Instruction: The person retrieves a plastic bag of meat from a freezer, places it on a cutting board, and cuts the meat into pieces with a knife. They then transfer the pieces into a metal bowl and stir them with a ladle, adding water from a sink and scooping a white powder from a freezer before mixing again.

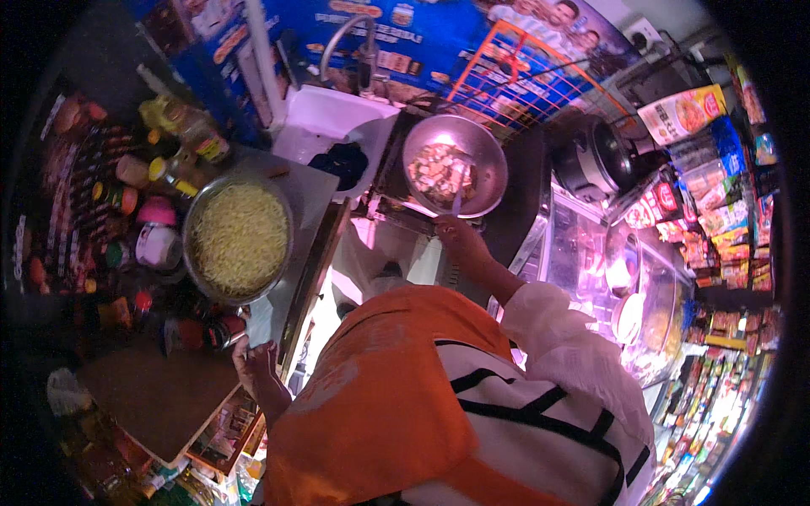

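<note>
My right hand (461, 243) grips the handle of a light-coloured spoon or spatula (458, 199). Its far end rests among chopped, meat-like pieces (440, 171) in a round metal bowl (492, 158). My left hand (258, 370) is at the edge of the left counter, fingers partly curled, close beside a jar (226, 329) with a dark and red body. Whether the fingers touch that jar is not clear. Farther up the same counter stands a large metal bowl (288, 246) full of pale yellow shreds or noodles (240, 237).
A white sink (304, 136) with a dark cloth-like item (342, 166) lies ahead, under a curved faucet (329, 47). Bottles (209, 142) and jars crowd the left. A brown board (158, 392) is nearer me. At right are a rice cooker (591, 158), a lit glass case (576, 253) and packaged goods (721, 218).
</note>
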A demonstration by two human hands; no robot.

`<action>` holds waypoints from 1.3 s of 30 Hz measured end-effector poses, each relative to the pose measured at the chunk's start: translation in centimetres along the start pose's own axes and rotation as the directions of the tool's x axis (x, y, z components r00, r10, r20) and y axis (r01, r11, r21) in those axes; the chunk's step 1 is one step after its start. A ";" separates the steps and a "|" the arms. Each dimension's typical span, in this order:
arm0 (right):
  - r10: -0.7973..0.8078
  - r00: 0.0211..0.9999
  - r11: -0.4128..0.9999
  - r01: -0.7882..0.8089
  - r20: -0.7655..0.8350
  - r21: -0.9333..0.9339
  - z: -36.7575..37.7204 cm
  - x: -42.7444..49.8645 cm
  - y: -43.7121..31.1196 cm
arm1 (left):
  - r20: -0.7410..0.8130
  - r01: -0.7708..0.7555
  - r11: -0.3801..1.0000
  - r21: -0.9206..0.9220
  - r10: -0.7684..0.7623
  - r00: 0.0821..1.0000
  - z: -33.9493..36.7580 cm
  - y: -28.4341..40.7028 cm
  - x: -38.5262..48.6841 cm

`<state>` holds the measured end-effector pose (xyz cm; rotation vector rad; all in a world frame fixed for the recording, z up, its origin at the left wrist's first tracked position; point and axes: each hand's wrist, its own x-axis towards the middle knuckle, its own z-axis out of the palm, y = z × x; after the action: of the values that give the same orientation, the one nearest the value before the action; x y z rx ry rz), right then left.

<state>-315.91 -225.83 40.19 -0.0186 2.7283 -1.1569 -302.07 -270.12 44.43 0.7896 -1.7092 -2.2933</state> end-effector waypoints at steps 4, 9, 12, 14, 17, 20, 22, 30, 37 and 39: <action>0.260 0.951 0.965 -0.259 -0.169 0.028 -1.4 -1.0 6.2 | -0.128 0.140 0.990 0.013 -0.137 0.982 7.1 0.5 3.8; 0.313 0.931 0.861 -0.361 -0.188 -0.358 0.8 2.8 8.5 | 0.149 0.059 0.981 0.183 -0.087 0.985 15.1 1.0 2.2; 0.460 0.886 0.848 -0.458 -0.059 -0.266 0.9 4.3 10.0 | 0.203 0.083 0.978 0.190 -0.122 0.972 18.3 1.3 1.6; 0.477 0.871 0.868 -0.487 -0.116 -0.093 0.3 4.7 11.6 | 0.182 0.117 0.971 0.209 -0.156 0.971 19.7 1.3 1.6; 0.506 0.834 0.862 -0.500 -0.222 0.086 -1.5 5.6 14.7 | 0.201 0.131 0.972 0.195 -0.171 0.965 21.1 1.1 2.2; 0.666 0.703 0.744 -0.649 -0.251 0.157 -3.6 5.0 17.1 | 0.257 0.160 0.966 0.204 -0.211 0.943 22.1 0.6 3.1; 0.674 0.706 0.738 -0.628 -0.218 0.248 -4.5 4.4 18.1 | 0.285 0.190 0.953 0.235 -0.254 0.924 22.7 0.3 3.9; 0.517 0.843 0.856 -0.513 -0.149 0.067 -4.7 7.6 19.7 | 0.313 0.187 0.917 0.353 -0.304 0.900 24.3 0.9 6.7; 0.431 0.902 0.873 -0.422 0.019 0.245 -7.9 2.6 16.4 | 0.316 0.242 0.916 0.319 -0.344 0.884 24.7 1.5 9.2; 0.354 0.934 0.909 -0.331 -0.048 0.255 -9.6 2.1 16.0 | 0.330 0.210 0.913 0.349 -0.329 0.885 24.6 1.6 9.8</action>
<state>-318.62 -207.98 34.96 0.5390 2.5007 -1.3971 -323.06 -254.35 47.82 0.7050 -2.3027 -2.5360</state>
